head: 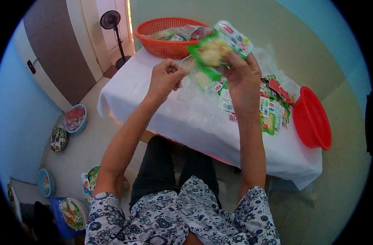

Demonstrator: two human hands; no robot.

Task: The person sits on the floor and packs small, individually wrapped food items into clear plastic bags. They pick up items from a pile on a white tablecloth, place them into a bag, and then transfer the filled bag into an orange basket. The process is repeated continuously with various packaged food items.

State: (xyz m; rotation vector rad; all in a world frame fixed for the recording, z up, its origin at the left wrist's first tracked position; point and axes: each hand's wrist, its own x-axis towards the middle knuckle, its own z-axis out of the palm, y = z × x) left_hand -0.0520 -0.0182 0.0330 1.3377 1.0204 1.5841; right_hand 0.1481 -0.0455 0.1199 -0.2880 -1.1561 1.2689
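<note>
My left hand (165,78) pinches the edge of a clear plastic bag (188,87), which hangs over the white-covered table and is hard to make out. My right hand (243,72) grips food packets (211,52) with green edges and pale yellow contents, held up just right of the bag's mouth. A white printed part (234,36) of what it holds sticks up behind the fingers. Motion blurs the packets, so how many there are is unclear. Below and to the right of that hand, a loose pile of sealed food packets (270,105) lies on the table, partly hidden by my right forearm.
An orange perforated basket (168,49) with bagged packets stands at the table's far left. On the right edge, a red plastic basin (312,119) rests tilted. The white tablecloth (198,122) hangs over the front. Several filled basins, one blue (47,183), stand on the floor left; a fan (117,36) stands behind.
</note>
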